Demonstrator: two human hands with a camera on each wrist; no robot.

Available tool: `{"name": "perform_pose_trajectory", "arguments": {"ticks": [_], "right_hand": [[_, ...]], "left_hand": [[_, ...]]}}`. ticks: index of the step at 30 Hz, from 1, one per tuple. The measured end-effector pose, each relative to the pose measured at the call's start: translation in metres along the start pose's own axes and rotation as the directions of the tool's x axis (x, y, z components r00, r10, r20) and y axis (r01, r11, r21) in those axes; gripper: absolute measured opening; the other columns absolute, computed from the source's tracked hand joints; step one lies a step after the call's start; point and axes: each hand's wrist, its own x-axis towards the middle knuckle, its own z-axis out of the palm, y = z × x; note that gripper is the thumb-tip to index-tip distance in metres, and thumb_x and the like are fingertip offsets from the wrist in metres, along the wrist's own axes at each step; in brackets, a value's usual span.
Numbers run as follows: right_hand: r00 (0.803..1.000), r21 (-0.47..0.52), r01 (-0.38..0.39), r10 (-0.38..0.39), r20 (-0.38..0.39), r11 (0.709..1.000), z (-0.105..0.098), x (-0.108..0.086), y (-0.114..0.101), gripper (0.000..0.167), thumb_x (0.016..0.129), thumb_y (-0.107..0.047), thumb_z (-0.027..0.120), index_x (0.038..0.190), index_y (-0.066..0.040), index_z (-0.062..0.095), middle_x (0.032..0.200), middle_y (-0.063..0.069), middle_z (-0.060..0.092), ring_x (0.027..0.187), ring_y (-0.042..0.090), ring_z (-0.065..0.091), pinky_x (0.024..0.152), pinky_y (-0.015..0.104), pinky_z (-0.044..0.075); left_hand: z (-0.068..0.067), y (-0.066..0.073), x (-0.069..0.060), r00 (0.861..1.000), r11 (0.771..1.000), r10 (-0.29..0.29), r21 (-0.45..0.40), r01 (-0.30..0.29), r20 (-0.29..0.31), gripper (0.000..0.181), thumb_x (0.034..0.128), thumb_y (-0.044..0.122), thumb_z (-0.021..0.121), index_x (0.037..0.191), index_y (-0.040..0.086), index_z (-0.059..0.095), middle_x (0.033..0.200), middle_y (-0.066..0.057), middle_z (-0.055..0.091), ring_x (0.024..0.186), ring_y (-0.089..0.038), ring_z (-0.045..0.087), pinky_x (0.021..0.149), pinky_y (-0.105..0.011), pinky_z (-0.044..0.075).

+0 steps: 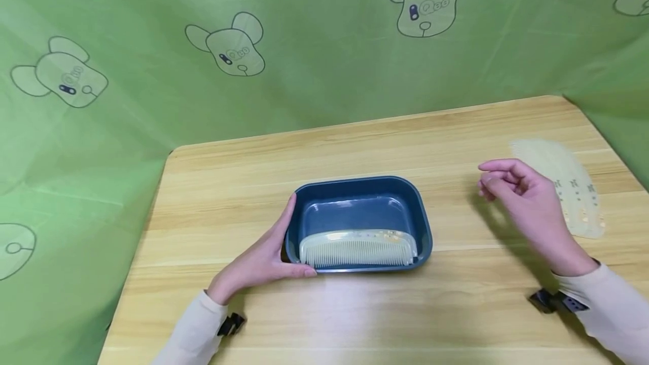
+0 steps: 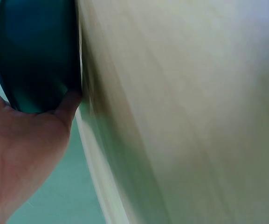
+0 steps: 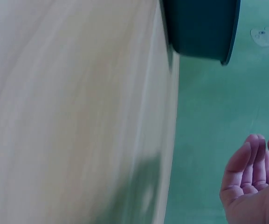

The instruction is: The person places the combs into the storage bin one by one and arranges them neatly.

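A dark blue rectangular plastic container [image 1: 355,182] with rounded corners stands on the table. Inside it, along the near wall, a pale translucent comb [image 1: 357,249] lies with its teeth facing me. My left hand [image 1: 269,255] holds the container's left end, thumb along the near side and fingers at the left side; the left wrist view shows the palm against the container wall [image 2: 36,56]. My right hand [image 1: 532,207] hovers to the right of the container with fingers loosely bent and nothing in them. Beside and partly behind it, several pale combs [image 1: 573,185] lie overlapped on the table.
The light wooden table [image 1: 228,185] has its far edge near a green cloth backdrop [image 1: 324,72] printed with cartoon heads. Green cloth also hangs at the left and right sides. Each wrist carries a small black device.
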Motion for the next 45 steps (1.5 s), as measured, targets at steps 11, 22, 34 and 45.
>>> {"name": "perform_pose_trajectory", "arguments": {"ticks": [11, 22, 34, 45], "right_hand": [[0.993, -0.087, -0.041, 0.030, -0.118, 0.995, -0.024, 0.002, 0.005, 0.021, 0.104, 0.001, 0.072, 0.124, -0.005, 0.074, 0.095, -0.006, 0.079, 0.082, 0.004, 0.072, 0.073, 0.013, 0.057], [0.988, -0.361, -0.096, 0.045, -0.146, 0.928, -0.041, 0.000, 0.004, 0.023, 0.106, -0.012, 0.073, 0.127, -0.023, 0.072, 0.105, -0.022, 0.070, 0.094, -0.001, 0.062, 0.077, 0.007, 0.047], [0.988, -0.467, -0.146, 0.103, -0.118, 0.872, -0.065, -0.004, 0.017, 0.022, 0.107, -0.023, 0.074, 0.128, -0.022, 0.066, 0.105, -0.026, 0.066, 0.095, -0.004, 0.060, 0.073, 0.007, 0.048], [0.972, -0.664, -0.158, 0.232, 0.025, 0.731, -0.083, 0.003, 0.019, 0.075, 0.105, -0.035, 0.077, 0.155, 0.011, 0.045, 0.122, 0.006, 0.070, 0.088, -0.018, 0.049, 0.068, 0.012, 0.045]], "left_hand": [[-0.001, -0.003, -0.001, 1.000, 1.000, -0.012, 0.004, 0.012, 0.008, 0.143, 0.0863, 0.040, 0.097, 0.171, 0.042, -0.018, 0.180, 0.013, -0.011, 0.165, -0.014, 0.003, 0.130, -0.050, 0.015], [-0.001, -0.002, -0.002, 1.000, 1.000, -0.001, 0.008, 0.001, 0.002, 0.143, 0.0867, 0.038, 0.096, 0.173, 0.037, -0.017, 0.181, 0.011, -0.011, 0.165, -0.019, 0.003, 0.129, -0.056, 0.016], [0.001, -0.004, -0.004, 1.000, 1.000, -0.027, -0.013, 0.027, 0.003, 0.142, 0.0863, 0.041, 0.096, 0.171, 0.043, -0.017, 0.180, 0.014, -0.010, 0.165, -0.015, 0.003, 0.130, -0.052, 0.016], [0.001, -0.004, -0.002, 1.000, 1.000, -0.028, -0.011, 0.028, -0.001, 0.143, 0.0864, 0.038, 0.097, 0.174, 0.036, -0.016, 0.180, 0.014, -0.009, 0.165, -0.015, 0.005, 0.130, -0.052, 0.017]]}}
